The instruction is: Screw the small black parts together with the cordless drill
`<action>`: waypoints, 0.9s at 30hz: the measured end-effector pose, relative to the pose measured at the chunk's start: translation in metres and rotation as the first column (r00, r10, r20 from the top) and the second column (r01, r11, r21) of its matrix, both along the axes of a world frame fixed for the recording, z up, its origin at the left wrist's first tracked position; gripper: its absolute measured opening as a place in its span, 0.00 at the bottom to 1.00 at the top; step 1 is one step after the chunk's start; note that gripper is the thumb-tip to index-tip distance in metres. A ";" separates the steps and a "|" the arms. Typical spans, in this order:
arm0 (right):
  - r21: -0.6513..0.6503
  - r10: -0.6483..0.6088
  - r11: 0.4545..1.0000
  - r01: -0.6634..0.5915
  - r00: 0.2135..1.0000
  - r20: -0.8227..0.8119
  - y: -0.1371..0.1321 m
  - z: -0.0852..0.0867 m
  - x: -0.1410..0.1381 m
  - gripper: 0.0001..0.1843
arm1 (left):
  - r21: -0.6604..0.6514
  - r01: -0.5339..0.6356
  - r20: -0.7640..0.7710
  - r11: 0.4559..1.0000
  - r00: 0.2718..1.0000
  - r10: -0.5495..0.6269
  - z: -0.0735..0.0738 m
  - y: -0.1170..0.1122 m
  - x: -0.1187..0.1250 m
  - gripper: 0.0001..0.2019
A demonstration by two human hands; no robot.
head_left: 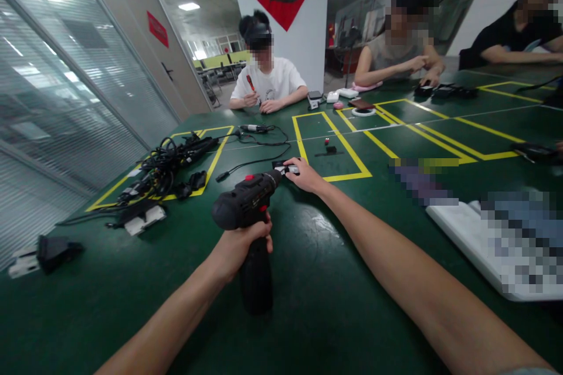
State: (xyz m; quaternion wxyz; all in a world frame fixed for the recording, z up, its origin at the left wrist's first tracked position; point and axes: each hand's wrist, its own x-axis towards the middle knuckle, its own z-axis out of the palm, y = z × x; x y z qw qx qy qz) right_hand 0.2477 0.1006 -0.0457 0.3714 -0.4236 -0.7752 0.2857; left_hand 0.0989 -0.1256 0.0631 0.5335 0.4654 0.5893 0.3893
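Observation:
My left hand (247,245) is wrapped round the grip of a black cordless drill (241,204) with red buttons. The drill points away from me, its chuck angled to the right. At the tip of the chuck, a small black-and-white piece (287,169) lies on the green table (303,316). My right hand (304,177) reaches out from the right, its fingers closed on that piece. The drill partly hides the piece, and I cannot tell whether a bit touches it.
Left of the drill lies a tangled heap of black cables (165,167), with black-and-white adapter parts (145,220) in front. A loose cable (259,161) runs behind the drill. At right sits a blurred white object (466,240). Several people (270,79) sit across the table.

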 end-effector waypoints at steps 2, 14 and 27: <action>0.001 0.003 1.000 -0.003 1.000 0.000 0.000 0.000 0.000 0.19 | 0.003 0.001 0.014 1.000 1.000 -0.001 0.000 0.001 0.000 0.12; 0.011 0.011 1.000 -0.011 1.000 -0.018 0.003 -0.002 0.000 0.19 | 0.001 0.004 0.016 1.000 1.000 -0.004 0.000 0.000 0.000 0.13; -0.004 0.008 1.000 -0.008 1.000 -0.023 0.004 -0.004 -0.001 0.18 | 0.002 -0.010 0.018 1.000 1.000 0.010 -0.001 0.000 -0.001 0.13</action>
